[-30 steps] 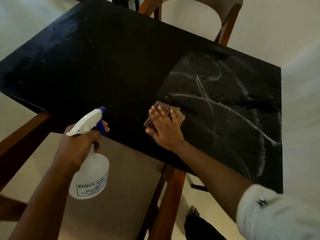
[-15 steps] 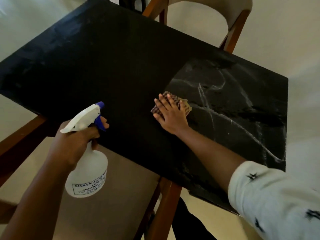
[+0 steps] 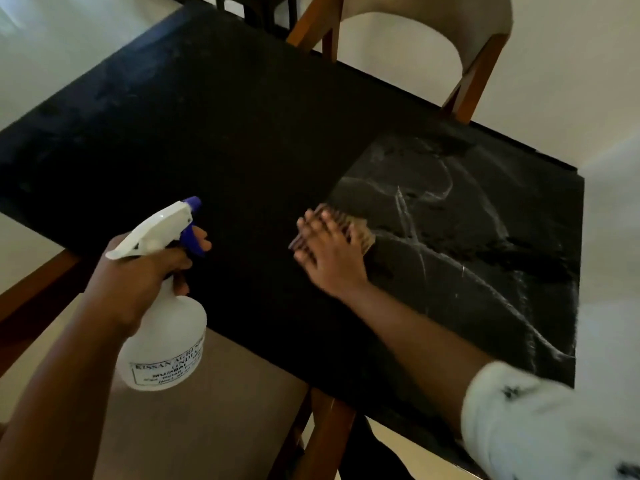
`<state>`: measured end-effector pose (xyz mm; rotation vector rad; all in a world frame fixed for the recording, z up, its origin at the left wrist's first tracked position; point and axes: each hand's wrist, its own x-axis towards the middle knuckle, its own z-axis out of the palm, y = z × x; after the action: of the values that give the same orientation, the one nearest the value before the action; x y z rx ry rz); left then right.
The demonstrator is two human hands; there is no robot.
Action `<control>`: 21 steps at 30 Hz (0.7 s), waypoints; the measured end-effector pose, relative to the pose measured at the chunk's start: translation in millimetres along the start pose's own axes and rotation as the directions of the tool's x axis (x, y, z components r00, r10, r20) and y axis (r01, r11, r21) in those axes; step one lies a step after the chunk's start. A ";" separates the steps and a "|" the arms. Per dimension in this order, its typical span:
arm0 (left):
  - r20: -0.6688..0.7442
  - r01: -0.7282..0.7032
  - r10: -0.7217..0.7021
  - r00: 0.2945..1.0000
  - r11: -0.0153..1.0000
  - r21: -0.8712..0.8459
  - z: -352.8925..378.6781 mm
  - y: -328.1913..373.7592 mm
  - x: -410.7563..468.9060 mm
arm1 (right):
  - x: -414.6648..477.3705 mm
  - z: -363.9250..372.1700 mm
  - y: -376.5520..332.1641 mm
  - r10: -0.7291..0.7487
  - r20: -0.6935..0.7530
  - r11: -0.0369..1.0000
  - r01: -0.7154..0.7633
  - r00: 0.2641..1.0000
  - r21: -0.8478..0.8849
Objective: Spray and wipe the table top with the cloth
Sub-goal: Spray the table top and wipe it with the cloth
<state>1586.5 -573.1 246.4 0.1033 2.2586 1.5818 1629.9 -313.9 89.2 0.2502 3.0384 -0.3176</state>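
Observation:
A black marble table top (image 3: 242,133) fills the middle of the view, with white veins and wet streaks on its right part. My right hand (image 3: 327,252) lies flat with straight fingers on a folded checked cloth (image 3: 360,230) and presses it onto the table; most of the cloth is hidden under the palm. My left hand (image 3: 138,282) grips the neck of a white spray bottle (image 3: 166,344) with a blue trigger and nozzle, one finger on the trigger. The bottle hangs over the near-left table edge.
A wooden chair with a beige seat (image 3: 194,410) stands under the near edge, below the bottle. A second chair with a beige curved back (image 3: 485,32) stands at the far side. Pale floor (image 3: 606,81) surrounds the table.
My right hand with the cloth slid away from the near edge and then back a little to the left. The bottle in my left hand stayed about where it was.

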 end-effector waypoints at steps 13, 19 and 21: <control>-0.007 0.018 -0.018 1.000 1.000 0.018 -11.3 1.0 12.0 | -86.7 25.9 -61.3 -0.260 0.009 0.965 0.260 0.965 0.002; -0.015 -0.026 0.026 1.000 0.999 0.022 -11.8 1.6 3.7 | 32.4 -11.7 15.6 0.043 0.030 0.999 -0.042 0.999 -0.024; -0.020 -0.020 0.020 1.000 1.000 0.011 -10.9 -0.5 -2.0 | 48.7 -16.2 24.6 0.095 0.050 0.994 -0.092 0.994 -0.051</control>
<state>1584.7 -583.6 249.7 0.1141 2.2886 1.5879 1585.2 -279.3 95.7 0.3733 2.9668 -0.2395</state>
